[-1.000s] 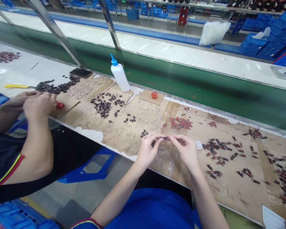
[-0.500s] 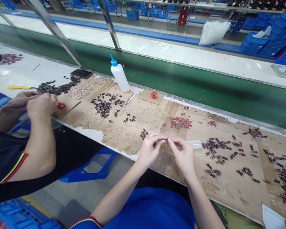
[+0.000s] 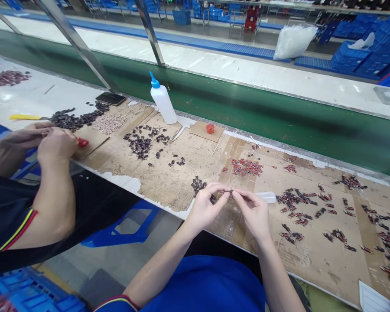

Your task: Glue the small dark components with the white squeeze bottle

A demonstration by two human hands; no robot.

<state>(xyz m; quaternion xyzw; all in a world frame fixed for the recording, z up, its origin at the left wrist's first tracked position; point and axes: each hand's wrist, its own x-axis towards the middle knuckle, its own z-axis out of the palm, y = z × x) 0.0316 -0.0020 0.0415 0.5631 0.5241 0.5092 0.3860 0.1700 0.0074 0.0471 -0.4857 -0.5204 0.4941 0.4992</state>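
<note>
My left hand (image 3: 206, 204) and my right hand (image 3: 251, 210) meet fingertip to fingertip over the cardboard-covered bench (image 3: 182, 173), pinching one small dark part (image 3: 230, 192) between them. A little heap of dark parts (image 3: 198, 185) lies just beyond my left hand. A small clear tube (image 3: 267, 197) lies on the bench right of my right hand. Scattered red-and-black parts (image 3: 295, 201) spread further right, and a pile of red parts (image 3: 246, 167) lies beyond my hands.
A co-worker's hands (image 3: 48, 141) work at the left, near a red piece (image 3: 82, 141) and dark piles (image 3: 74, 119). A white squeeze bottle with a blue tip (image 3: 162, 102), a red cap (image 3: 209, 128), a phone (image 3: 110, 99) and a green conveyor (image 3: 247, 108) lie beyond.
My hands stay joined on the small part and have drifted slightly down and right. The clear tube is now uncovered beside my right hand. The co-worker's hands shifted slightly.
</note>
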